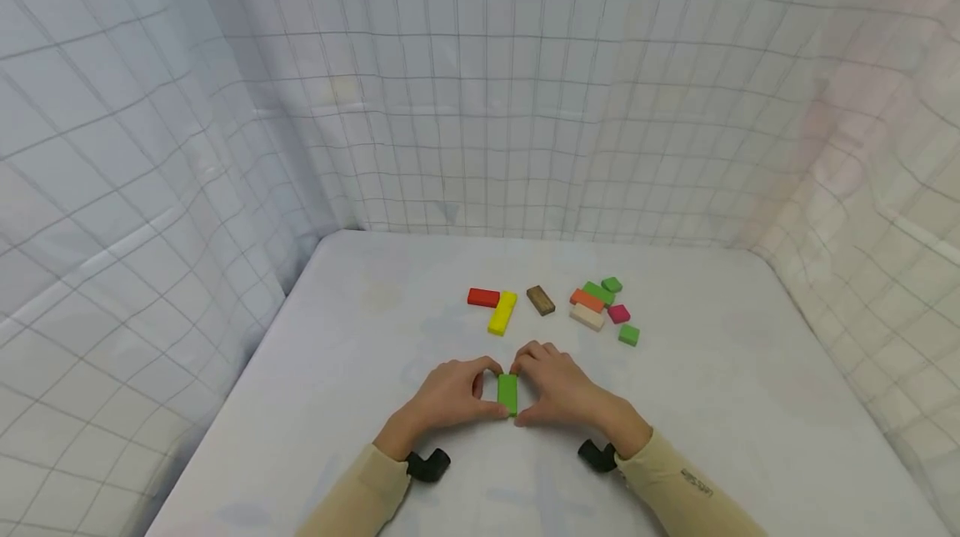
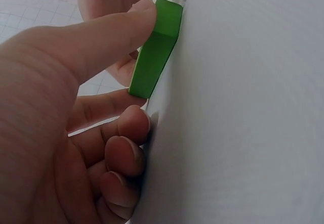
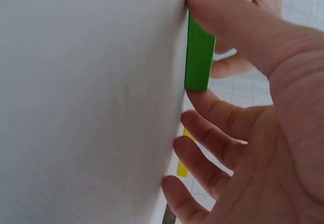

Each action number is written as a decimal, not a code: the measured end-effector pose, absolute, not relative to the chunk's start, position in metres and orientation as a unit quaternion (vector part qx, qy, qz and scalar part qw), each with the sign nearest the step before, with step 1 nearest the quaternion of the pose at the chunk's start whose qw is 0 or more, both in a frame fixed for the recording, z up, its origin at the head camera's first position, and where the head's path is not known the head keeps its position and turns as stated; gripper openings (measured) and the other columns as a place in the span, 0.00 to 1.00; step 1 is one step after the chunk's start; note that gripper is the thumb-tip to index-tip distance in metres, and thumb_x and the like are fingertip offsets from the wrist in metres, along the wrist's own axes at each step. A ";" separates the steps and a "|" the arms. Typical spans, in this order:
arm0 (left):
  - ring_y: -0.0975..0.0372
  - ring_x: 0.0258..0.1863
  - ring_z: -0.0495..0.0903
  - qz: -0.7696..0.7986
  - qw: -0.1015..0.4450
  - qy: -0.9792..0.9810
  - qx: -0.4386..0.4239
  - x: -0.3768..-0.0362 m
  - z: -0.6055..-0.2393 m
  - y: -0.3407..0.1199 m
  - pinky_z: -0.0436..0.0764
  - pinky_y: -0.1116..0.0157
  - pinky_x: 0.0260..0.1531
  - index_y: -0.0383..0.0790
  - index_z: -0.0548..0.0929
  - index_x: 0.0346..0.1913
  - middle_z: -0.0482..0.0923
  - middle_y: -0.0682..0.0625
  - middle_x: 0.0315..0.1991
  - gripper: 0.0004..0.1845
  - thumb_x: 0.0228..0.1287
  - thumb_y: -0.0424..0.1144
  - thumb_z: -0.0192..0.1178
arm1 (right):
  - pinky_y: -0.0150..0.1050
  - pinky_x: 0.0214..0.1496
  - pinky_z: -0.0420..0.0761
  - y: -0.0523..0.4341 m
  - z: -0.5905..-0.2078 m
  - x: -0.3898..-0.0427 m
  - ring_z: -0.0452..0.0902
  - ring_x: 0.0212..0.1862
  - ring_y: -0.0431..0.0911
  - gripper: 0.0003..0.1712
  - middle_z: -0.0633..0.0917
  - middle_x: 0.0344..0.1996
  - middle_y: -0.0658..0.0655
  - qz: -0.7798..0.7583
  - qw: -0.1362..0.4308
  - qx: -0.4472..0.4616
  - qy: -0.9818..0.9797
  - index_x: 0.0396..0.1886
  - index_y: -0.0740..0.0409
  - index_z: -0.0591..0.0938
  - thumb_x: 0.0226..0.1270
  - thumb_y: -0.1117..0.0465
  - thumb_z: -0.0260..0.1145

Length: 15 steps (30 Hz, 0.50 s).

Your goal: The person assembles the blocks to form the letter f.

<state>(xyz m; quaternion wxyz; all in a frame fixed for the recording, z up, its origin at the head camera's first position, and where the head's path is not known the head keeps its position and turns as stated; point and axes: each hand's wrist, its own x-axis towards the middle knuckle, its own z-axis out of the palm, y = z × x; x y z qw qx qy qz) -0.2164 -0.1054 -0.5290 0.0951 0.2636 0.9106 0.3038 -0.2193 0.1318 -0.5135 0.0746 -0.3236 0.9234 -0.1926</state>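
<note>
A green rectangular block [image 1: 507,395] lies flat on the white table, long side pointing away from me. My left hand [image 1: 452,393] pinches it from the left, thumb at the near end and index finger at the far end. From the right, my right hand [image 1: 561,389] grips the same block, its index finger against the far end and its thumb by the near corner. In the left wrist view the green block [image 2: 155,52] shows between thumb and index finger. The right wrist view shows the block [image 3: 199,57] with its near end hidden behind the thumb.
Beyond the hands lie a red block [image 1: 483,298], a yellow block [image 1: 502,313] and a brown block [image 1: 541,300]. Farther right sit an orange block [image 1: 587,300], a cream block [image 1: 587,317], a magenta piece [image 1: 618,313] and several green pieces [image 1: 629,335]. Gridded white cloth [image 1: 495,103] surrounds the table.
</note>
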 end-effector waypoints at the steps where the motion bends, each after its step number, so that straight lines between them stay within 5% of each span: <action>1: 0.66 0.18 0.69 0.305 0.097 0.910 0.263 -0.216 -0.529 -0.105 0.65 0.68 0.21 0.54 0.81 0.54 0.72 0.60 0.21 0.29 0.54 0.65 0.71 | 0.49 0.57 0.72 0.134 -0.512 -0.219 0.66 0.57 0.45 0.31 0.73 0.55 0.46 -0.200 0.084 -0.325 0.921 0.53 0.47 0.79 0.52 0.43 0.80; 7: 0.66 0.18 0.69 0.305 0.101 0.912 0.256 -0.214 -0.531 -0.103 0.66 0.68 0.21 0.56 0.81 0.53 0.72 0.60 0.21 0.28 0.53 0.65 0.71 | 0.45 0.60 0.75 0.146 -0.505 -0.228 0.69 0.58 0.43 0.29 0.76 0.56 0.44 -0.226 0.135 -0.331 0.906 0.58 0.47 0.82 0.57 0.50 0.78; 15: 0.66 0.17 0.68 0.310 0.090 0.911 0.257 -0.213 -0.530 -0.104 0.65 0.68 0.21 0.57 0.81 0.53 0.71 0.60 0.21 0.28 0.53 0.65 0.71 | 0.45 0.58 0.76 0.152 -0.500 -0.249 0.74 0.53 0.42 0.21 0.81 0.52 0.45 -0.243 0.125 -0.341 0.899 0.57 0.47 0.85 0.64 0.51 0.73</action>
